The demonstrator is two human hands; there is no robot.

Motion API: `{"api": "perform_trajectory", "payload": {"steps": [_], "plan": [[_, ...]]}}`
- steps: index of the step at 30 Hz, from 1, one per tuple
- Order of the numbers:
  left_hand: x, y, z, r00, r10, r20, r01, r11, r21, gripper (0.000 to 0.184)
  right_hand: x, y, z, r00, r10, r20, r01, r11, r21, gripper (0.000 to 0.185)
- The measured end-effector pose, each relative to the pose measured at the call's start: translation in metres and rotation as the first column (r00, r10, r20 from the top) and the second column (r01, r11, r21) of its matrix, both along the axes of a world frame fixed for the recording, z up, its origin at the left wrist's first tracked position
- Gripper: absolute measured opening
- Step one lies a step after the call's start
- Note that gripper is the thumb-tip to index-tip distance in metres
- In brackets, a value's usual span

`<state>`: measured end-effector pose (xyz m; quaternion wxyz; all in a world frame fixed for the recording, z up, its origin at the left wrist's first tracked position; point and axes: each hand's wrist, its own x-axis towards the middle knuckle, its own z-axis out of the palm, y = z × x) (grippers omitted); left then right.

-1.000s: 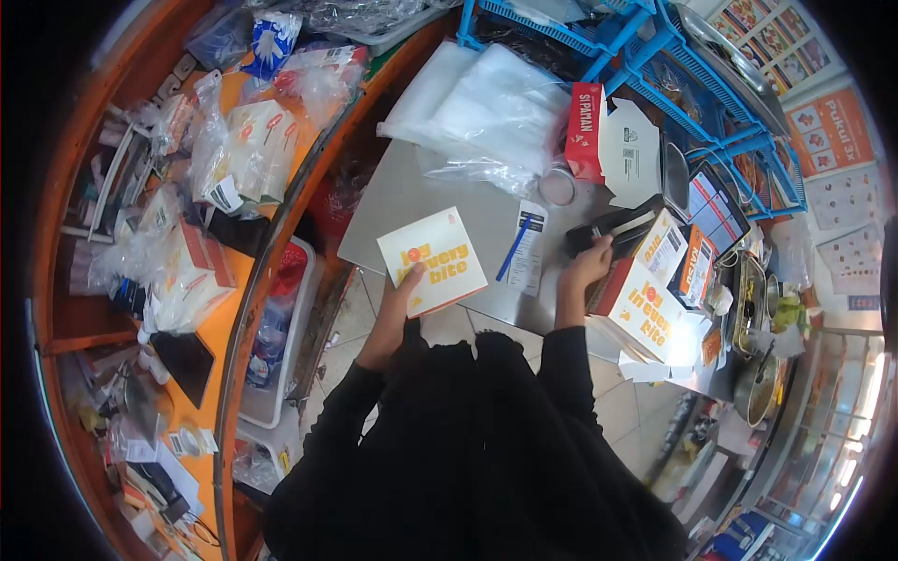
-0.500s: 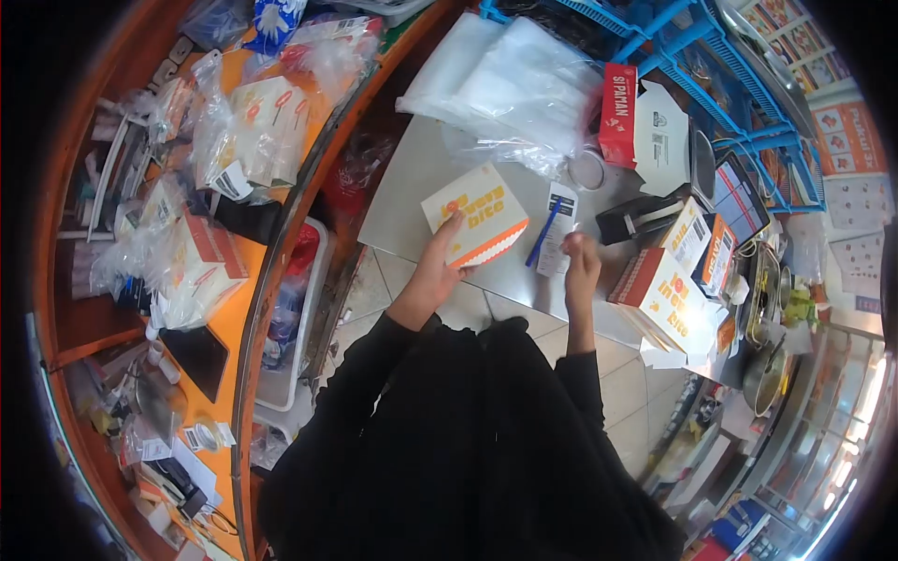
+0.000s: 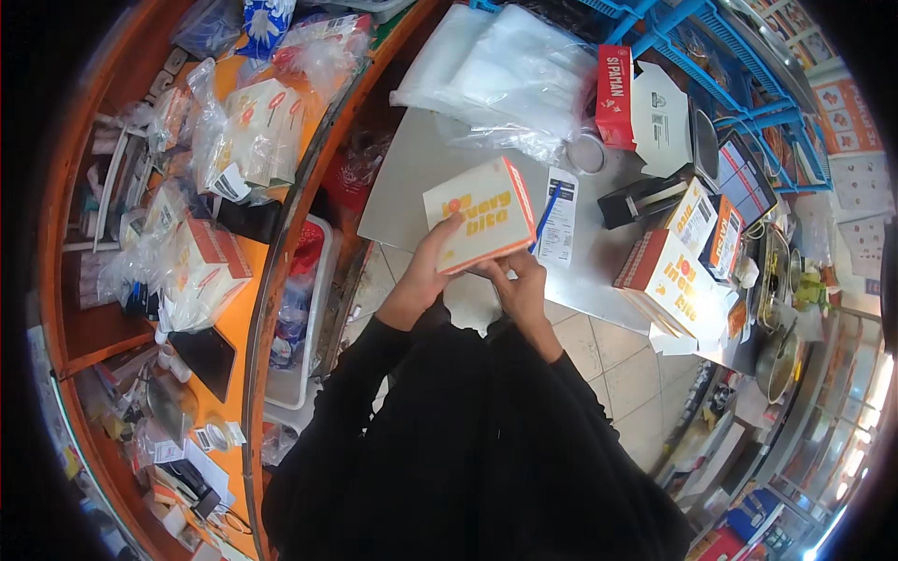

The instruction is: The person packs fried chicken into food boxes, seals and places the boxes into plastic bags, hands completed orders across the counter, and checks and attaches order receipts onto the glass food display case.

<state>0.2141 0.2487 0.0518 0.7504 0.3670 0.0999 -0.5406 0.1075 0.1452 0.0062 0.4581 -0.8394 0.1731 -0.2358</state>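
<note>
A white cardboard food box [image 3: 482, 213] with yellow and orange lettering and an orange edge is tilted above the table's front edge. My left hand [image 3: 426, 271] grips it from the lower left, thumb across the printed face. Against the box's lower right edge is my right hand [image 3: 522, 288], its fingers curled in a pinch; whatever lies between the fingertips is hidden. Just behind the box, a blue pen [image 3: 552, 213] rests on a printed receipt [image 3: 561, 238] on the grey table [image 3: 398, 196].
Clear plastic bags [image 3: 510, 79] lie at the back. A red-and-white box [image 3: 615, 98] stands near a tablet [image 3: 746, 187]. Flattened food boxes [image 3: 678, 290] are stacked at the right. On the left, an orange shelf [image 3: 245, 290] holds more wrapped boxes [image 3: 210, 271].
My right hand has moved left from beside the receipt to the box's lower edge. The box has turned in my left hand, its orange edge now facing right.
</note>
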Motion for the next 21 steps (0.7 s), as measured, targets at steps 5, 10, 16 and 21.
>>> {"api": "perform_trajectory", "payload": {"steps": [5,10,16,21], "plan": [[-0.008,0.015,0.0,0.977,-0.195,0.081,0.2,0.978,-0.06,0.039,-0.007,-0.01,-0.008,0.978,-0.026,0.206,0.069,0.976,-0.207,0.036],[-0.006,0.024,-0.005,0.98,-0.183,-0.078,0.172,0.977,-0.125,0.043,-0.013,-0.053,-0.031,0.995,-0.076,0.07,0.103,0.77,-0.629,0.034],[-0.013,0.008,-0.055,0.912,-0.241,0.332,0.253,0.967,0.006,0.045,-0.018,-0.076,-0.035,0.784,-0.595,-0.177,0.509,0.78,-0.364,0.035],[-0.009,-0.002,-0.059,0.918,-0.193,0.348,0.205,0.979,0.001,0.05,-0.019,-0.079,-0.026,0.744,-0.595,-0.305,0.515,0.801,-0.306,0.049]]}}
